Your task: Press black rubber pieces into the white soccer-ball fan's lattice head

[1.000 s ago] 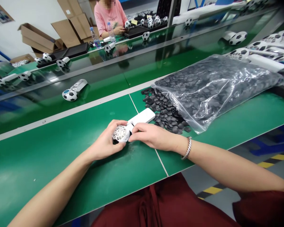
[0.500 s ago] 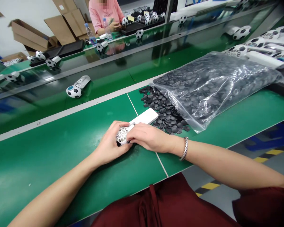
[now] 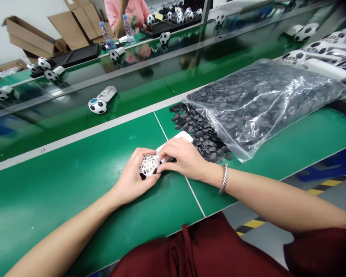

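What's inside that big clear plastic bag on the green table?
The clear plastic bag is packed with small dark flat pieces. More of the same pieces spill from its open mouth onto the green table. Glare on the plastic hides whatever lies deeper inside.

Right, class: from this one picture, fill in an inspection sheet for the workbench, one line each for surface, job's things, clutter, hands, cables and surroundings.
Surface: green bench mat with a white seam line, a conveyor belt behind it.
Job's things: white handheld part with a ball-shaped lattice head; loose black pieces spilling from a clear plastic bag.
Clutter: finished football-patterned unit lying on the belt; more units stacked far right.
Hands: left hand cups the lattice head; right hand presses at its neck, bracelet on the wrist.
Cables: nothing seen.
Surroundings: another person at the far bench, water bottles, cardboard boxes.
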{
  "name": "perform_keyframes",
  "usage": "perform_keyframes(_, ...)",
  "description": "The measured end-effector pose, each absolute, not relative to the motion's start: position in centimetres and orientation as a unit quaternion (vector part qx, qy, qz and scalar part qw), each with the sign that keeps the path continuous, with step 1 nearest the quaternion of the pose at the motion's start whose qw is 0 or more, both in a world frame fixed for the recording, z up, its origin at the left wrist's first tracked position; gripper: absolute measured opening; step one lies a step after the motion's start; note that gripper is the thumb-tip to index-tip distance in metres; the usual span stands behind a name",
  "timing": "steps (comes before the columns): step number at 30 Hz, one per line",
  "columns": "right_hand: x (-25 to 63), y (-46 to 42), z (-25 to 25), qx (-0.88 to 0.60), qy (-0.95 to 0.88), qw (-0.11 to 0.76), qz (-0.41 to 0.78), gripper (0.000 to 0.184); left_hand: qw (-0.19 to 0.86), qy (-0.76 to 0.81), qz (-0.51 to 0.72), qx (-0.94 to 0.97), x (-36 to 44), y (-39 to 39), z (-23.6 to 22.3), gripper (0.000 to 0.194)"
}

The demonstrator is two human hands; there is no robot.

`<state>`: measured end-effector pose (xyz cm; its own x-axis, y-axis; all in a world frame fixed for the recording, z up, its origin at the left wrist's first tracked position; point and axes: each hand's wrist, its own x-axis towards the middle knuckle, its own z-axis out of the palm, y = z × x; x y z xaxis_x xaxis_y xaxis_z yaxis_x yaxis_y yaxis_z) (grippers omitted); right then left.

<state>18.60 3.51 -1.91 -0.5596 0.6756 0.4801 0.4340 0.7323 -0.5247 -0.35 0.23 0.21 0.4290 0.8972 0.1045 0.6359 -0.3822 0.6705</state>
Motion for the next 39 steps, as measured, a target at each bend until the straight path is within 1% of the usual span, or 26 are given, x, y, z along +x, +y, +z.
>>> perform_keyframes(6, 18.5, 4.0, -2.1, -0.322, -0.870, 0.334, 0.164, 0.034, 0.267, 0.479, 0.237, 0.802, -0.2, 0.2, 0.1, 0.038)
perform_keyframes(16, 18.3, 4.2, -1.9, -0.315, -0.877, 0.327, 0.158, 0.038, 0.248, 0.479, 0.271, 0.797, -0.3, 0.0, -0.5, 0.038)
perform_keyframes(26, 18.1, 4.8, -2.2, -0.299, -0.879, 0.342, 0.144, 0.043, 0.240, 0.468, 0.302, 0.795, -0.2, 0.0, -1.0, 0.038)
perform_keyframes(30, 18.1, 4.8, -2.0, -0.306, -0.880, 0.328, 0.157, 0.043, 0.232, 0.472, 0.309, 0.792, 0.0, -0.2, -1.1, 0.036)
perform_keyframes(35, 18.1, 4.6, -1.9, -0.304, -0.876, 0.334, 0.171, 0.038, 0.211, 0.472, 0.321, 0.793, 0.5, -0.5, -0.9, 0.032)
perform_keyframes(37, 18.0, 4.5, -1.9, -0.305, -0.873, 0.336, 0.179, 0.037, 0.225, 0.479, 0.317, 0.787, 0.6, -0.5, -0.7, 0.030)
perform_keyframes(39, 17.9, 4.5, -1.9, -0.305, -0.871, 0.340, 0.180, 0.035, 0.278, 0.500, 0.316, 0.757, 0.5, -0.4, -0.7, 0.029)
